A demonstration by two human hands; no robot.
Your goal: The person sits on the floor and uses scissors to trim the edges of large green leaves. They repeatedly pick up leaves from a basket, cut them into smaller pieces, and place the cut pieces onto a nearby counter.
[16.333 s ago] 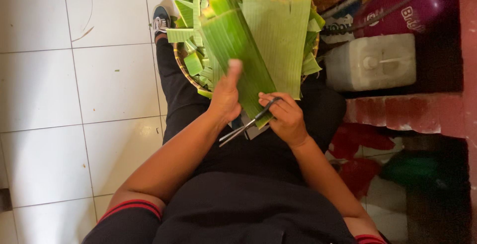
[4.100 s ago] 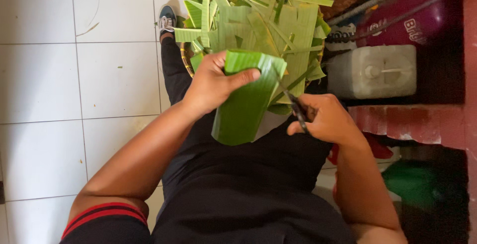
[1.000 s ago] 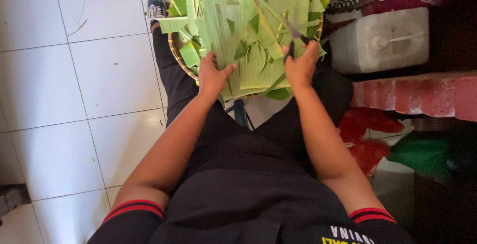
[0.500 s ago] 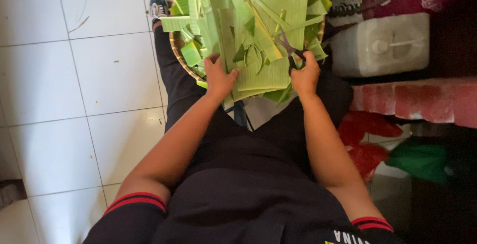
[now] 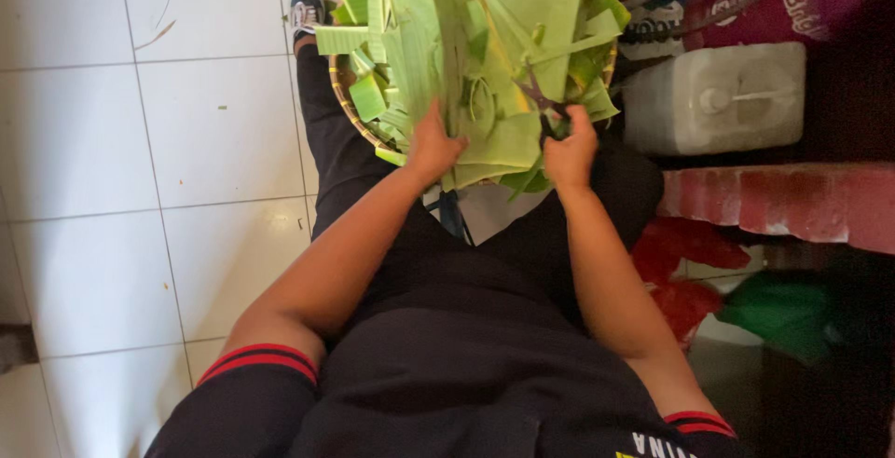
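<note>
Down on the person's lap sits a round woven basket (image 5: 347, 104), heaped well past its rim with cut green banana-leaf strips (image 5: 485, 39) that lie in loose, crossing layers. The left hand (image 5: 433, 146) rests on the near edge of the heap, fingers curled down into the leaves and pressing on them; whether it grips any one piece I cannot tell. The right hand (image 5: 571, 149) is closed around the dark handles of a pair of scissors (image 5: 548, 113), whose blades point up into the pile. A broad pale leaf piece (image 5: 508, 146) lies between the two hands, at the front of the heap.

Beside the basket, on the right, a white plastic jerrycan (image 5: 716, 96) lies on its side, with a dark pink container (image 5: 774, 6) just behind it. A red-painted ledge (image 5: 778, 199) runs below the jerrycan. White tiled floor (image 5: 140, 141) spreads out to the left, and a dark shoe (image 5: 303, 15) shows near the basket's far edge.
</note>
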